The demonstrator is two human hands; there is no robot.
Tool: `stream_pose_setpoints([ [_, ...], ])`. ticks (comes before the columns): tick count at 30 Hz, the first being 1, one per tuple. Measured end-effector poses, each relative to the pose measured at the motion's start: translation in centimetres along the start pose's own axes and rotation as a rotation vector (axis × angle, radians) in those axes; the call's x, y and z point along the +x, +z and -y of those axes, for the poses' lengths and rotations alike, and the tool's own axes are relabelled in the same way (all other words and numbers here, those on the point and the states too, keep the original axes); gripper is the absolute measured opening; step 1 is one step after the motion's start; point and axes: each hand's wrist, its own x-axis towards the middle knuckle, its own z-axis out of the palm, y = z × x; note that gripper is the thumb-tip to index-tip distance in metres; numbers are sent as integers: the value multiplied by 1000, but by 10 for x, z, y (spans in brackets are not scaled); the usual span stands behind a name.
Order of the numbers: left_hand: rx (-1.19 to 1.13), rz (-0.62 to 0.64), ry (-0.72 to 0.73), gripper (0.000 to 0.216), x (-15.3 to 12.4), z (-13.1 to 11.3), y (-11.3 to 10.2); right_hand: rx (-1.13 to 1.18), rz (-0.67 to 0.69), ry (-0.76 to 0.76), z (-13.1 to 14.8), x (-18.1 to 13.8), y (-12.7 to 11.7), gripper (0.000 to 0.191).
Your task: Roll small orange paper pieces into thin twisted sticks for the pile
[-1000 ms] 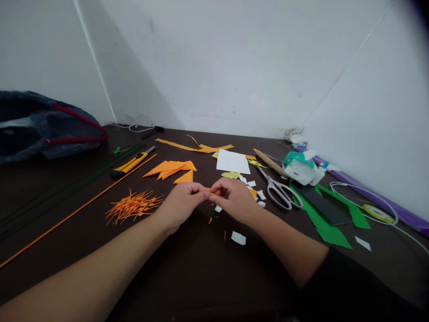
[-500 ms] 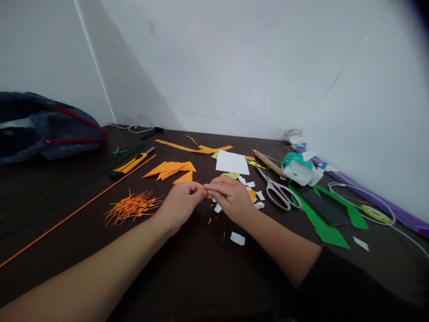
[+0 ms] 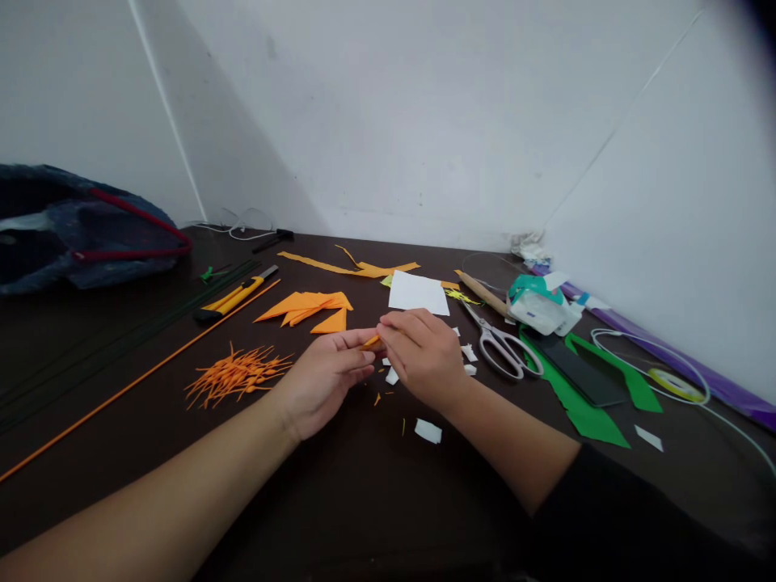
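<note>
My left hand (image 3: 331, 368) and my right hand (image 3: 428, 356) meet over the middle of the dark table. Between their fingertips is a small rolled piece of orange paper (image 3: 371, 343), mostly hidden by the fingers. The left thumb and fingers pinch it from the left, and the right fingers curl over its other end. Left of the left hand lies a pile of thin twisted orange paper strands (image 3: 236, 377). Just beyond that hand are folded orange paper pieces (image 3: 303, 305). Scattered white paper scraps (image 3: 428, 431) lie around and below the right hand.
A yellow utility knife (image 3: 236, 297) and a long orange stick (image 3: 139, 380) lie on the left. Scissors (image 3: 506, 352), green paper (image 3: 591, 416), a dark phone (image 3: 579, 372) and a tape roll (image 3: 676, 386) are on the right. A white sheet (image 3: 418, 293) lies ahead.
My left hand has turned, its palm and fingers now more visible beneath the orange paper. My right fingers have shifted over it, so more of the orange roll shows.
</note>
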Motion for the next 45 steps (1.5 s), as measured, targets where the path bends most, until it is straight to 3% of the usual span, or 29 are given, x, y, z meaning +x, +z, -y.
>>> stream_pose_setpoints([
  [5,101,-47,7,22,0,1,0,91,-35,20,1,-1,2,19],
  [9,183,-50,35,18,3,2,-3,237,-65,137,2,-1,8,12],
  [20,471,-44,55,14,4,-1,-6,398,116,376,1,1,3,12],
  [29,604,-83,123,17,4,-2,-9,505,138,291,0,1,1,11],
  [37,476,-95,163,15,6,-1,-12,635,109,408,-5,3,-3,8],
  [45,389,37,18,26,7,-3,-13,514,48,166,-10,-1,-1,14],
])
